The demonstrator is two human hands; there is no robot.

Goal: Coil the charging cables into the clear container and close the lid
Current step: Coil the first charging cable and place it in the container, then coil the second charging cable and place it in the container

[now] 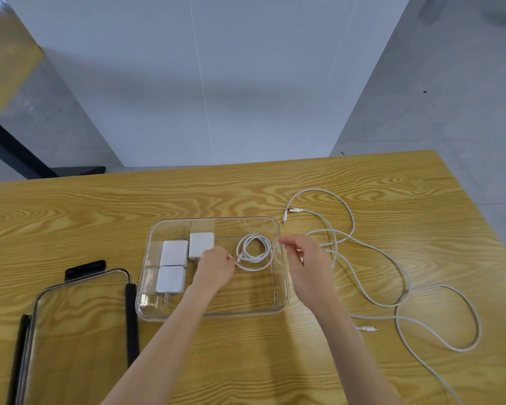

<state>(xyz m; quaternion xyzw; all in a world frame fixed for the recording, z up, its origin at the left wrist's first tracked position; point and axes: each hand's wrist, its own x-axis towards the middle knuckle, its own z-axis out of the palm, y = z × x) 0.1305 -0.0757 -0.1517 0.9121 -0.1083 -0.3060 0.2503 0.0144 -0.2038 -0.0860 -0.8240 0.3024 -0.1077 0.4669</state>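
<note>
A clear container point(281, 299) stands open in the middle of the wooden table. Inside it lie three white charger bricks point(174, 252) on the left and a coiled white cable point(254, 252) on the right. My left hand point(215, 268) reaches into the container and pinches the coil's end plug at its left side. My right hand point(301, 258) hovers over the container's right rim with fingers loosely curled, holding nothing that I can make out. Loose white cables point(371, 258) sprawl on the table to the right. The clear lid point(79, 317) with black latches lies to the left.
The table's far edge point(246, 165) runs behind the container. A loose plug end point(368, 328) lies near my right forearm. Two more plug ends point(289, 213) rest beyond the container's far right corner. Grey floor and a white wall lie past the table.
</note>
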